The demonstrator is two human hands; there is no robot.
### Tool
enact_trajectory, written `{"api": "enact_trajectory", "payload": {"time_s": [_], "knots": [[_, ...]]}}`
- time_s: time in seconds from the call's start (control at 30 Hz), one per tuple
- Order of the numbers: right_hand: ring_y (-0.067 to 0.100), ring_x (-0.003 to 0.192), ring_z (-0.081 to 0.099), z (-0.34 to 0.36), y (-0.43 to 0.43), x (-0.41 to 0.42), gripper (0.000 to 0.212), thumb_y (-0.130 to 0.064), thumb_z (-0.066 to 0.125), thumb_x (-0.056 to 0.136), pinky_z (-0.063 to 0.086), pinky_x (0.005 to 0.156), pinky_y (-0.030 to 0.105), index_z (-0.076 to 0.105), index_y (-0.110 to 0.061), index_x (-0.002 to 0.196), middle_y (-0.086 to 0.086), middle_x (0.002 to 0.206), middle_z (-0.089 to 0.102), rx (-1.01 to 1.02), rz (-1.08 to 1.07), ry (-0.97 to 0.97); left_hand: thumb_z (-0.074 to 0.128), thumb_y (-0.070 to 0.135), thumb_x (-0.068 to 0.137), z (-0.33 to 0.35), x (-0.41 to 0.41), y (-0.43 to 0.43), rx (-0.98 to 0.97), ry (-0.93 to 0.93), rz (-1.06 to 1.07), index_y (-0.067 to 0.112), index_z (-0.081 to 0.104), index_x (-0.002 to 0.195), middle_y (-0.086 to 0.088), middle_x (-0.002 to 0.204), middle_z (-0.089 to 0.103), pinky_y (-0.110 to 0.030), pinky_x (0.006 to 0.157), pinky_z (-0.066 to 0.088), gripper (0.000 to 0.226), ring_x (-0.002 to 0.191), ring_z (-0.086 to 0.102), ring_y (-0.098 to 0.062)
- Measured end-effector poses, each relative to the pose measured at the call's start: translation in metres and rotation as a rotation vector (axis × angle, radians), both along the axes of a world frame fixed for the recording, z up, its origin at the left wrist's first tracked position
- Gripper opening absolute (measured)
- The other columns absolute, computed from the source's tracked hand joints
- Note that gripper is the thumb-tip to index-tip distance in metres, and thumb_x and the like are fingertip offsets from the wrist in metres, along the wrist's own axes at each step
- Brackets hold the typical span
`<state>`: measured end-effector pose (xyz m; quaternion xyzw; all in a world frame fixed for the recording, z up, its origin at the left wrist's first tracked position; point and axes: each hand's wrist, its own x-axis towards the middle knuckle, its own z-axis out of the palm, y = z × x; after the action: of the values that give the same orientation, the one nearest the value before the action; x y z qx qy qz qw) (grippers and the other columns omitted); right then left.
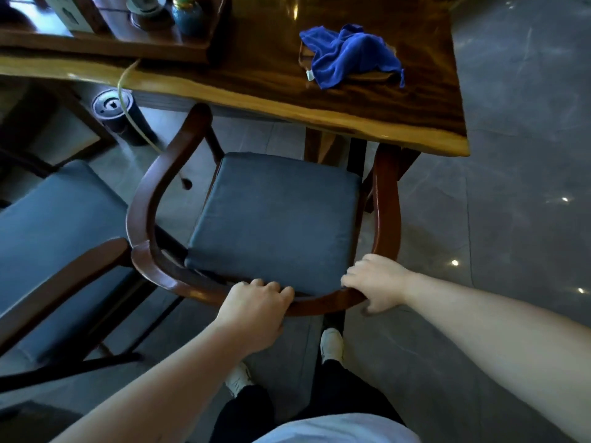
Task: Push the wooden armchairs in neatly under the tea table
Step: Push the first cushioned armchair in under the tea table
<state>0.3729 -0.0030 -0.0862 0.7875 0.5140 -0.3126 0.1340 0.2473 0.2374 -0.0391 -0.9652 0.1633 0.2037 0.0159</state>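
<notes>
- Both forearms reached forward from the bottom of the view; dark trousers and two white shoes (331,345) stood on the grey tile floor (511,187) below them.
- Left hand (256,310) sat on the curved back rail of the wooden armchair (144,199), fingers (271,287) curled over the rail's top, closed around it.
- Right hand (377,282) gripped the same rail just right of the left hand's fingers, at the bend into the right armrest; fingers wrapped over the top, thumb under the rail.
- Grey seat cushion (275,219) lay directly beyond both sets of fingers, inside the rail's loop.
- Armchair faced the counter (287,103): tips of both armrests were at or just under the counter's near edge, seat mostly outside it.
- Second armchair (60,282) with a similar grey cushion stood left of the left hand's fingers, its armrest touching or nearly touching the first chair's rail; can't tell which.
- Far beyond the fingers, on the counter: crumpled blue cloth (351,55) toward the right end, wooden tea tray (128,43) with blurred teaware at upper left.
- Dark cylindrical bin (121,119) stood on the floor under the counter, left of the chair, with a pale hose (123,87) running down past it.
</notes>
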Motion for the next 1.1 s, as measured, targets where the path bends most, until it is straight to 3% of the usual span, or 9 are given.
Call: {"api": "enact_trajectory", "payload": {"time_s": [0.07, 0.13, 0.33, 0.47, 0.63, 0.83, 0.97, 1.1], "knots": [[0.026, 0.089, 0.061, -0.002, -0.005, 0.018, 0.04, -0.048, 0.066, 0.069, 0.042, 0.074, 0.037, 0.061, -0.02, 0.098, 0.001, 0.094, 0.061, -0.005, 0.07, -0.06, 0.051, 0.028, 0.087, 0.0, 0.004, -0.013, 0.045, 0.029, 0.035, 0.024, 0.052, 0.105, 0.002, 0.102, 0.064, -0.036, 0.067, 0.043, 0.019, 0.091, 0.062, -0.028], [0.026, 0.085, 0.06, -0.002, -0.003, 0.025, 0.039, -0.048, 0.065, 0.065, 0.039, 0.069, 0.035, 0.062, -0.023, 0.095, 0.0, 0.092, 0.056, -0.037, 0.142, -0.078, 0.046, 0.023, 0.088, 0.001, 0.002, -0.013, 0.058, 0.037, 0.065, 0.024, 0.054, 0.101, 0.002, 0.098, 0.067, -0.035, 0.065, 0.04, 0.015, 0.088, 0.064, -0.029], [0.025, 0.086, 0.058, -0.004, -0.016, 0.04, 0.037, -0.047, 0.063, 0.067, 0.041, 0.07, 0.036, 0.059, -0.025, 0.097, 0.0, 0.093, 0.05, -0.026, 0.168, -0.083, 0.045, 0.023, 0.088, 0.004, 0.011, -0.028, 0.09, 0.087, 0.097, 0.025, 0.053, 0.099, 0.003, 0.095, 0.067, -0.033, 0.06, 0.034, 0.014, 0.087, 0.064, -0.028], [0.024, 0.086, 0.056, -0.009, -0.02, 0.039, 0.038, -0.045, 0.065, 0.066, 0.037, 0.07, 0.036, 0.06, -0.025, 0.098, 0.0, 0.093, 0.05, -0.013, 0.15, -0.066, 0.047, 0.026, 0.086, 0.001, 0.008, -0.027, 0.077, 0.082, 0.123, 0.026, 0.054, 0.097, 0.003, 0.092, 0.067, -0.035, 0.062, 0.041, 0.013, 0.084, 0.065, -0.027], [0.024, 0.093, 0.054, -0.007, -0.022, 0.035, 0.043, -0.045, 0.068, 0.07, 0.039, 0.082, 0.038, 0.058, -0.023, 0.105, 0.002, 0.101, 0.05, -0.027, 0.038, -0.022, 0.05, 0.028, 0.084, 0.002, 0.006, -0.027, 0.027, 0.03, 0.115, 0.024, 0.051, 0.097, 0.005, 0.092, 0.064, -0.034, 0.06, 0.036, 0.014, 0.086, 0.062, -0.026], [0.024, 0.108, 0.052, 0.017, 0.005, 0.004, 0.069, -0.059, 0.063, 0.072, 0.04, 0.092, 0.041, 0.046, -0.024, 0.129, 0.002, 0.118, 0.053, 0.061, -0.061, 0.043, 0.055, 0.041, 0.08, 0.0, -0.004, -0.001, -0.055, -0.086, 0.041, 0.024, 0.053, 0.096, 0.005, 0.088, 0.064, -0.037, 0.065, 0.048, 0.024, 0.082, 0.061, -0.024], [0.022, 0.123, 0.045, 0.043, 0.046, -0.031, 0.086, -0.073, 0.055, 0.073, 0.037, 0.101, 0.041, 0.036, -0.025, 0.142, 0.001, 0.138, 0.047, 0.224, -0.125, 0.025, 0.053, 0.052, 0.078, 0.008, -0.012, 0.042, -0.095, -0.198, -0.001, 0.02, 0.054, 0.11, 0.0, 0.1, 0.063, -0.041, 0.081, 0.048, 0.045, 0.095, 0.058, -0.027], [0.026, 0.137, 0.03, 0.069, 0.107, -0.06, 0.09, -0.072, 0.053, 0.078, 0.025, 0.112, 0.042, 0.025, -0.025, 0.149, 0.008, 0.153, 0.03, 0.342, -0.162, -0.064, 0.064, 0.056, 0.072, 0.021, -0.037, 0.11, -0.086, -0.351, 0.025, 0.013, 0.055, 0.125, -0.011, 0.122, 0.061, -0.049, 0.098, 0.044, 0.069, 0.115, 0.052, -0.035]]}}
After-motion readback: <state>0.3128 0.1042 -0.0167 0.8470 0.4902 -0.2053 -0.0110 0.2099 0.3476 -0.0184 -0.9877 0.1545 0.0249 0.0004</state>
